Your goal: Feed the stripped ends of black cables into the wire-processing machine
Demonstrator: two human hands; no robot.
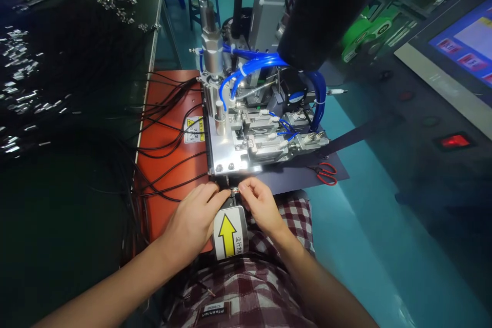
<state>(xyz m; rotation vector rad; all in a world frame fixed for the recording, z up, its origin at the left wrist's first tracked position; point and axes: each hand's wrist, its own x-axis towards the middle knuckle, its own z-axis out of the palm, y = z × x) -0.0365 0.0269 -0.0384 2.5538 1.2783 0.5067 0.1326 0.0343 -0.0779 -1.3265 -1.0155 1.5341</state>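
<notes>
At the front edge of a metal machine (226,151), my two hands meet over a small shiny part (234,190). My left hand (198,210) has its fingers closed at the part's left side, and what its fingertips grip is hidden. Thumb and index finger of my right hand (263,205) pinch the part's right end. Just below them lies a white plate with a yellow arrow (228,236). Black cables (172,138) run from the machine's left side across an orange-red board (165,174).
Red-handled scissors (327,173) lie on the dark sheet to the right of the machine. Blue air hoses (265,61) arch over it. Many dark cables and shiny pieces (19,92) cover the left table. A control panel with a screen (467,43) stands at the right.
</notes>
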